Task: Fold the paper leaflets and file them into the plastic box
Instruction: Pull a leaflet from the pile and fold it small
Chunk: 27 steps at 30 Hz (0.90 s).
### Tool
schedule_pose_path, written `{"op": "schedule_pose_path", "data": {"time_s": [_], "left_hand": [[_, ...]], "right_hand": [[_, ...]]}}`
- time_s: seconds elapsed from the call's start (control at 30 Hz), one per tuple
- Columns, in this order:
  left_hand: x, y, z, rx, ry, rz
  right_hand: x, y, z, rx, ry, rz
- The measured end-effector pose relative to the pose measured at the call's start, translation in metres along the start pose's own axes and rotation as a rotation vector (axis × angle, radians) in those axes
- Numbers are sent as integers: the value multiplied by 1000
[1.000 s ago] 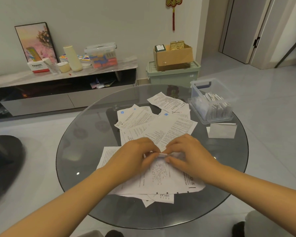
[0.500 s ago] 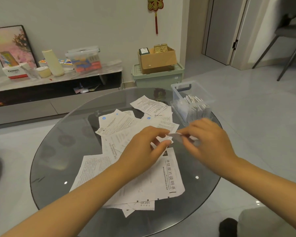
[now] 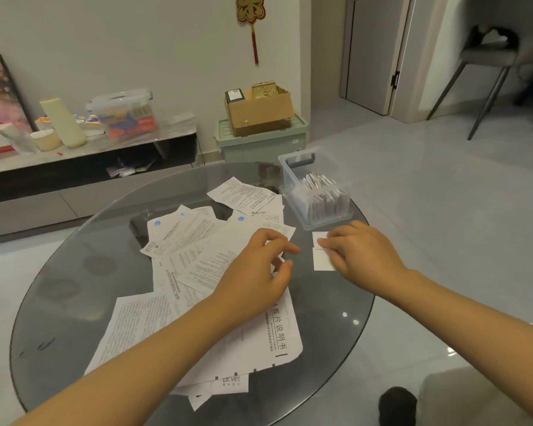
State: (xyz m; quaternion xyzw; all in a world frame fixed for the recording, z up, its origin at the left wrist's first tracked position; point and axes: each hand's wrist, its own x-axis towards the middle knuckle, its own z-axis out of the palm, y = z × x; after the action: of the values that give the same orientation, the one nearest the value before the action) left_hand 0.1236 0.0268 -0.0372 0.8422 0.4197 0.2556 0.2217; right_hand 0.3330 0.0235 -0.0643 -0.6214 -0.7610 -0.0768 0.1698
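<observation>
Presently, item: one folded leaflet (image 3: pixel 322 252), small and white, held at the counter (image 3: pixel 74 290) just in front of the clear plastic box (image 3: pixel 317 192), between that box and the person. Grip, right hand (image 3: pixel 362 255): fingers curled onto the folded leaflet's right side, pinching or pressing it; whether the piece is lifted or lying flat on the glass cannot be told. Grip, left hand (image 3: pixel 259 272): fingers loosely spread and a little curled, holding nothing, poised over the loose unfolded leaflets (image 3: pixel 197 250) that lie in a heap left of the box. Box contents: a row of folded leaflets (image 3: pixel 320 195) standing on edge, packed fairly full toward the near end. Orientation of the held item: its long axis appears to run away from the person toward the box, short edge facing the box's near wall; a crease or seam crosses it about midway, so it may be two flaps not yet pressed together. Hazards, as judged: the fold may spring open if released before it is creased firmly; a one-handed pinch on one side could let the paper swivel and catch on the box rim; pushing into the crowded row could buckle the piece or tip its neighbours; the smooth glass would let the light box slide when pushed; the left forearm could sweep the loose sheets off the counter.
</observation>
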Motion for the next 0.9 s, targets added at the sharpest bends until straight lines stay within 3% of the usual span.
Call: {"op": "schedule_pose_path", "data": {"time_s": [0.23,0.37,0.47,0.53,0.63,0.77,0.9], "left_hand": [[2,-5,6,12,-34,-20],[2,-5,4,30,-32,-37],[0,-4,0,42,-10,-55],[-3,-5,-5,75,21,-74],[-6,-10,-13,259,14,-128],[-11,-21,-19,493,-123,-283],[-15,-34,-24,517,-264,-422]], "right_hand": [[-7,-5,1,-12,-164,82],[-9,-9,4,-52,-170,81],[-9,-10,1,-60,-111,45],[-9,-14,0,-72,11,26],[-7,-24,-4,-64,107,25],[-1,-41,-15,-58,161,-29],[4,-63,-16,-29,168,-83]]}}
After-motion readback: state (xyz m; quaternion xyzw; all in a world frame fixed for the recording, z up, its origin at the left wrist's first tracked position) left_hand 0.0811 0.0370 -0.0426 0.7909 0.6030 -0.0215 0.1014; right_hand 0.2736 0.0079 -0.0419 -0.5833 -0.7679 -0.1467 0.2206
